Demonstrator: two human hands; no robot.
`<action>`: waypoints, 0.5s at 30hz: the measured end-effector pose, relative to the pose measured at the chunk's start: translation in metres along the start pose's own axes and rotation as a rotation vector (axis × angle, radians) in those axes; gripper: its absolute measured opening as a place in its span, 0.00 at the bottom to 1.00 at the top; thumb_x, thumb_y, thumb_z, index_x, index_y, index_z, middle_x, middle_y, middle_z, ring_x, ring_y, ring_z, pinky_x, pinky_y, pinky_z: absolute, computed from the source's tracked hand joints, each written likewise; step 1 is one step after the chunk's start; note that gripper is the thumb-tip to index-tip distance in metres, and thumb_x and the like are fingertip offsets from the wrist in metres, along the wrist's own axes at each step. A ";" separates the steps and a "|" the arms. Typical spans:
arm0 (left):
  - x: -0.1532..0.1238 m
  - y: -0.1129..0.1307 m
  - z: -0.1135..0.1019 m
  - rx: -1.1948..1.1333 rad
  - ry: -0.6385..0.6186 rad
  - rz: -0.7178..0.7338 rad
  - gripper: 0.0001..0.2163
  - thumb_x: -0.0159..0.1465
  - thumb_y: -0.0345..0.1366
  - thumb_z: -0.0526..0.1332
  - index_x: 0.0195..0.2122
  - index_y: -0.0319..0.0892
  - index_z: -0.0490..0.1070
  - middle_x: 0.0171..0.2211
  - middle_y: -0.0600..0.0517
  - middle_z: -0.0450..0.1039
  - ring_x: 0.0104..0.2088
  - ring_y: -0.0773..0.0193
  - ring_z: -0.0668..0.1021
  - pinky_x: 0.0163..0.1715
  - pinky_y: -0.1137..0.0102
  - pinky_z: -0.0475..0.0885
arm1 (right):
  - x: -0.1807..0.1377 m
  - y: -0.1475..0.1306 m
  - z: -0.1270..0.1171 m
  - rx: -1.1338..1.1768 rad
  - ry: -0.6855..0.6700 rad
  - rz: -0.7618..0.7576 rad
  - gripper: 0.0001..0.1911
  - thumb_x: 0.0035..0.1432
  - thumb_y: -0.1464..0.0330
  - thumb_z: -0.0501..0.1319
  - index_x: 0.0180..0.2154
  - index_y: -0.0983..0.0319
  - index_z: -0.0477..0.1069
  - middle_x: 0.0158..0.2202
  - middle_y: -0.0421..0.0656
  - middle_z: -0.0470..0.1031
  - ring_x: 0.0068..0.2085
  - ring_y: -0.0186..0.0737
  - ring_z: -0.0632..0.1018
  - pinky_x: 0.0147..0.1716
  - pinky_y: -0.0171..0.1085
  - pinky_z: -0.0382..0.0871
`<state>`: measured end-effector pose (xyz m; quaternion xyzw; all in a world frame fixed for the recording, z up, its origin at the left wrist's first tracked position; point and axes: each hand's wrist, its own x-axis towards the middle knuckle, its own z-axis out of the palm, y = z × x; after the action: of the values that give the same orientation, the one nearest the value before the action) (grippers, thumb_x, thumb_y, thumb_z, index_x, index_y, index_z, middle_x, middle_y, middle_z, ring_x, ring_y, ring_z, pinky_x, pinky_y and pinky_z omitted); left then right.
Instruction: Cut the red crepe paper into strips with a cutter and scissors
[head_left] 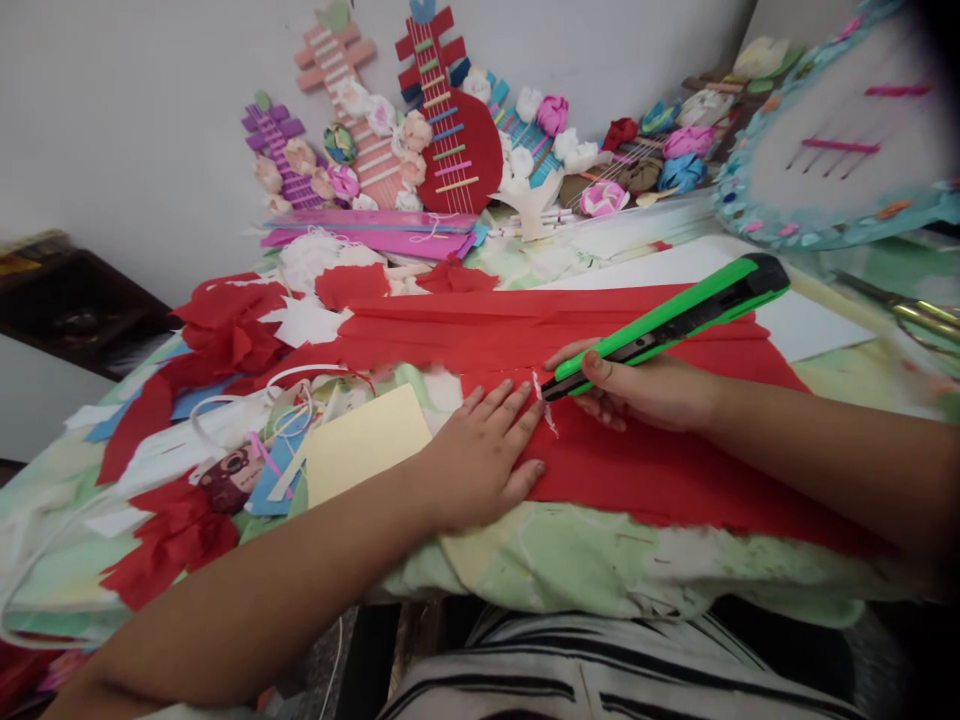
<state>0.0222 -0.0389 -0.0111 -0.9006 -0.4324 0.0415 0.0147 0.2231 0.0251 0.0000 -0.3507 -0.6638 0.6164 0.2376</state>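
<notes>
Mid-cut: my right hand (645, 390) has its fingers clamped on the green knife (675, 318), tip on the red paper (637, 470) lying on the desk (570, 560); left hand (480, 455) lies flat, fingers together, pinning it. Next, I judge, a steady pull along the cut.

Red paper sheet (637, 460) lies flat, open room over its right half. Left side crowded: cream card (364, 440), red scraps (172, 540), white cord (247, 400). Back blocked by paper guitars (450, 130), scissors (907, 310) far right.

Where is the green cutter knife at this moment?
In the head view, right of centre: the right hand holds the green cutter knife on the red paper, its tip beside the left hand.
</notes>
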 end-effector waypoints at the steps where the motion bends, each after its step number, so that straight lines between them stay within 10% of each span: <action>1: 0.000 0.000 0.000 -0.004 -0.001 -0.005 0.27 0.65 0.45 0.44 0.59 0.32 0.51 0.61 0.38 0.47 0.61 0.49 0.51 0.57 0.55 0.48 | -0.001 -0.001 0.001 0.010 0.019 0.012 0.26 0.51 0.48 0.50 0.42 0.60 0.66 0.17 0.34 0.61 0.17 0.28 0.64 0.14 0.28 0.57; 7: 0.000 0.000 0.000 -0.022 -0.008 -0.021 0.27 0.64 0.46 0.44 0.60 0.33 0.50 0.61 0.39 0.45 0.61 0.49 0.50 0.57 0.55 0.48 | -0.013 -0.013 0.020 -0.212 0.189 0.059 0.12 0.53 0.59 0.54 0.30 0.60 0.68 0.27 0.39 0.72 0.21 0.28 0.66 0.17 0.29 0.57; 15: -0.001 -0.001 0.003 -0.037 0.011 -0.017 0.27 0.64 0.45 0.44 0.60 0.34 0.49 0.62 0.41 0.45 0.61 0.51 0.50 0.57 0.55 0.48 | -0.020 -0.003 0.034 -0.294 0.379 0.043 0.07 0.54 0.65 0.52 0.30 0.58 0.67 0.17 0.35 0.63 0.18 0.29 0.64 0.15 0.29 0.56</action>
<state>0.0203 -0.0391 -0.0136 -0.8972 -0.4408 0.0284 0.0005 0.2098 -0.0118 0.0012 -0.5048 -0.6823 0.4413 0.2914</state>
